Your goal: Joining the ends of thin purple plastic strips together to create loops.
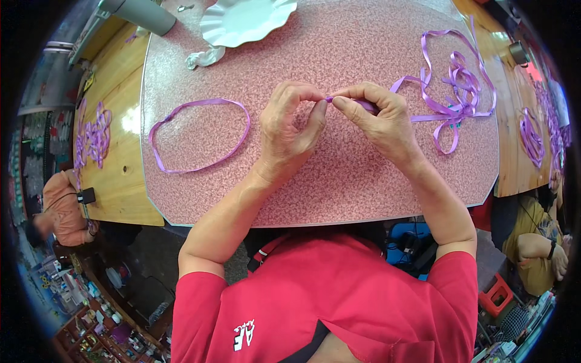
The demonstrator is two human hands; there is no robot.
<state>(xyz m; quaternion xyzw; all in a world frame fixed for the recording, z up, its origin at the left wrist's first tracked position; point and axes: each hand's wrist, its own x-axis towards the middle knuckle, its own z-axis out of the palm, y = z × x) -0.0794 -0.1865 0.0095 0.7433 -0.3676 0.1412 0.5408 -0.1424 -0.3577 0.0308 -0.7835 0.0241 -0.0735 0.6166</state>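
My left hand point(293, 118) and my right hand point(376, 112) meet over the middle of the pink speckled table. Between their fingertips is a small bunched bit of purple ribbon point(328, 99). Thumb and forefinger of each hand pinch it from either side. More of the ribbon shows under my right fingers and appears to run on toward a loose tangle of purple ribbon point(465, 91) to the right. Left of my hands lies a closed loop of purple ribbon point(247, 124), with a small joined spot at its upper left.
A white scalloped plate point(247, 23), a crumpled white wad point(206, 57) and a grey cylinder point(142, 15) are at the far left. Wooden tables point(115, 187) on both sides hold more purple ribbons point(95, 136). People sit at left and right; a red stool point(496, 295) stands lower right.
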